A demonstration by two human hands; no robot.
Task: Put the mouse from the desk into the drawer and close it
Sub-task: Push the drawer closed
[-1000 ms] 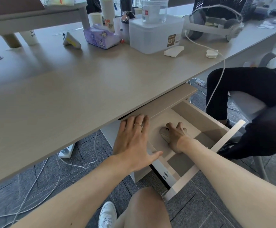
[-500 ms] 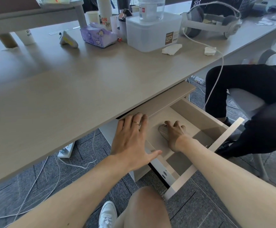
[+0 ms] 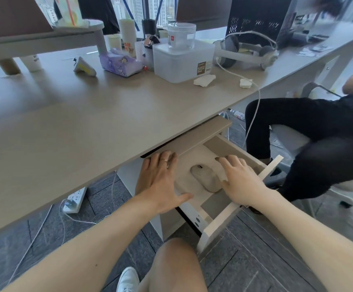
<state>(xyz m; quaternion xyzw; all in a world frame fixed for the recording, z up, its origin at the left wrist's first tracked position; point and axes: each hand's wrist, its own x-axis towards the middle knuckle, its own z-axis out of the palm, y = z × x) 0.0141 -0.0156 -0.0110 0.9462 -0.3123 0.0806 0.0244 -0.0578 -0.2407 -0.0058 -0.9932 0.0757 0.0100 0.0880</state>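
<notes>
A beige mouse point(image 3: 206, 178) lies on the floor of the open drawer point(image 3: 220, 223), which is pulled out from under the desk point(image 3: 87, 127). My right hand point(image 3: 240, 182) hovers just right of the mouse with fingers spread, holding nothing; its thumb is close to the mouse's side. My left hand point(image 3: 161, 180) rests flat with fingers apart on the drawer's left edge, under the desk's front edge.
On the desk stand a white plastic box point(image 3: 182, 60) with a jar on top, a purple tissue pack point(image 3: 119, 63) and a white headset point(image 3: 247, 50) with a cable hanging down. A seated person's dark legs point(image 3: 310, 133) are right of the drawer. A power strip point(image 3: 75, 200) and cables lie on the floor. My knee point(image 3: 175, 262) is below the drawer front.
My right hand has let go of the mouse and drawn off to the right, leaving the mouse lying uncovered in the drawer. My left hand has stayed on the drawer's left edge.
</notes>
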